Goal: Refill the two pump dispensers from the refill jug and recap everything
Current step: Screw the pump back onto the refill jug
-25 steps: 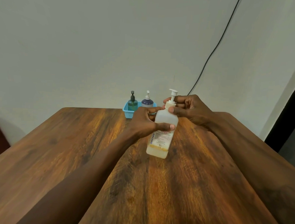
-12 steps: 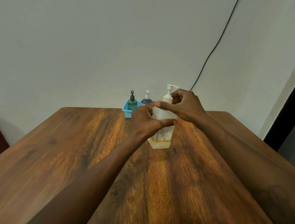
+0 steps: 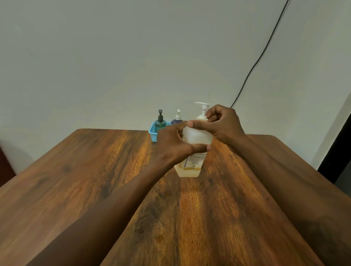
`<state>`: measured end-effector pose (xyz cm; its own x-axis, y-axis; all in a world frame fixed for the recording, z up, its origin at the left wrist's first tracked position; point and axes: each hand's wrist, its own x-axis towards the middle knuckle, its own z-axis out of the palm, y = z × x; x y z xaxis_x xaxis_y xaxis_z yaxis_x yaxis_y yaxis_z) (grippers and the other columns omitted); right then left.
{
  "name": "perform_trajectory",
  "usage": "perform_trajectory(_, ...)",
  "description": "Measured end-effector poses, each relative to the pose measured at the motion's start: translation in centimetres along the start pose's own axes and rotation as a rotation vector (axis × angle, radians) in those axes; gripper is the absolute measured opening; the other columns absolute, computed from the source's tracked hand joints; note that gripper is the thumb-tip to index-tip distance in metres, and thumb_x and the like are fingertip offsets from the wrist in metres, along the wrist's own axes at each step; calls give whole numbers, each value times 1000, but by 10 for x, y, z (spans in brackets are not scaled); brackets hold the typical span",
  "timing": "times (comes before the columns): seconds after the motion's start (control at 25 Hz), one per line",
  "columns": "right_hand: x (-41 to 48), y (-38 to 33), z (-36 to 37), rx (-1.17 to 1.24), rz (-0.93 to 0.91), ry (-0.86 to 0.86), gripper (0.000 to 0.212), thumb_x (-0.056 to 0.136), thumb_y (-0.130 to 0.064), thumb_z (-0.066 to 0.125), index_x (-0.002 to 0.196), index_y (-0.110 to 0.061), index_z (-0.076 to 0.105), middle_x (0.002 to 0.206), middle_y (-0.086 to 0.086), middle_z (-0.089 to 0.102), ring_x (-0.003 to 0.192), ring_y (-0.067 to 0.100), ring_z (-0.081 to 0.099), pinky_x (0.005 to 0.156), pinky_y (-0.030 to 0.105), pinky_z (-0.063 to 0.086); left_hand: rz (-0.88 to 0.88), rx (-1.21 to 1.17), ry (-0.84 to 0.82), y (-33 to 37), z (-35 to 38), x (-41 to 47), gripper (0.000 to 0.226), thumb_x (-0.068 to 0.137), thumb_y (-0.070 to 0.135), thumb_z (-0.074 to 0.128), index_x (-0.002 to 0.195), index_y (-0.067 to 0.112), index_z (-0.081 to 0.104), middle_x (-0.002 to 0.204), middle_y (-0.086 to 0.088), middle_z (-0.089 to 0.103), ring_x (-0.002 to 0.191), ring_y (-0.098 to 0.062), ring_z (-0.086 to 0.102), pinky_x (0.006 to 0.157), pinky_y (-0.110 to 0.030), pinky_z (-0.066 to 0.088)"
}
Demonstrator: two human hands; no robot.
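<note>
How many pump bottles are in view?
3. A large white bottle mid-table, held by the left hand and right hand. A green bottle and a dark blue bottle stand in the blue basket at the far edge. More could hide behind the hands.

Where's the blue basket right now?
Head view: the blue basket sits at the far edge of the table, just behind the left hand, holding the green dispenser and purple dispenser.

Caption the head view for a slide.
Left hand holds the white pump bottle while right hand grips its pump collar.
</note>
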<state>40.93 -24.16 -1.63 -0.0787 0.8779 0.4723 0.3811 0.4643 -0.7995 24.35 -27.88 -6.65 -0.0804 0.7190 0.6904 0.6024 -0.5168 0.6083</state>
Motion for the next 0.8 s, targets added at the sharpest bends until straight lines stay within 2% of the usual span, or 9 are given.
perform_trajectory(0.08,3,-2,4,-121,-4,8,68,53,-75,83,90,-21,65,77,-10,65,67,6,60,61,25,54,-5,16,10,0,2,0,76,55,73,84,115,28,74,98,11,76,81,-1,69,65,-17,58)
perform_trajectory(0.16,8,-4,2,30,38,-141,66,67,-70,81,112,-24,65,96,-10,73,86,9,72,69,20,58,-28,23,27,-1,-1,3,78,55,72,85,117,26,74,100,10,76,82,-2,70,64,-11,54)
perform_trajectory(0.24,11,-3,-2,350,102,-350,46,90,-37,77,131,-22,62,116,-4,76,107,16,74,81,27,61,-44,18,28,-3,-6,6,74,57,70,86,115,25,74,100,11,76,81,-2,70,63,-10,53)
perform_trajectory(0.32,11,-1,-6,385,62,-405,42,94,-9,72,135,-15,62,124,2,74,114,17,71,94,35,60,-41,21,7,-3,-9,6,72,59,67,87,115,25,74,99,10,76,81,-2,70,64,-14,56)
perform_trajectory(0.4,9,1,-5,273,6,-269,43,81,-14,86,121,-14,71,112,0,78,105,14,75,93,36,61,-27,22,1,-2,-10,5,72,60,68,86,116,25,74,99,11,76,80,-1,70,64,-16,57)
perform_trajectory(0.48,6,-4,-1,186,24,-106,51,60,-31,99,102,-16,73,94,-1,78,88,13,76,82,34,64,-16,20,21,0,-8,2,72,60,68,85,117,27,74,98,12,76,78,-1,70,61,-13,55)
perform_trajectory(0.56,4,-11,6,62,28,-47,61,52,-46,98,98,-18,69,90,-3,73,83,13,71,75,32,63,-9,30,39,1,-6,0,69,60,67,86,115,27,74,96,12,76,76,0,69,60,-11,53)
perform_trajectory(0.68,8,-14,9,-16,23,-96,69,56,-52,93,111,-19,67,100,-7,72,92,10,70,79,29,61,-20,38,48,1,-6,0,69,60,65,87,115,25,75,97,10,76,76,-2,69,59,-9,51)
perform_trajectory(0.8,11,-13,6,307,97,-285,60,84,-32,83,136,-16,57,120,-1,73,109,16,71,92,33,60,-44,23,22,-2,-11,6,69,61,63,88,116,24,75,99,10,75,78,-1,69,61,-10,52)
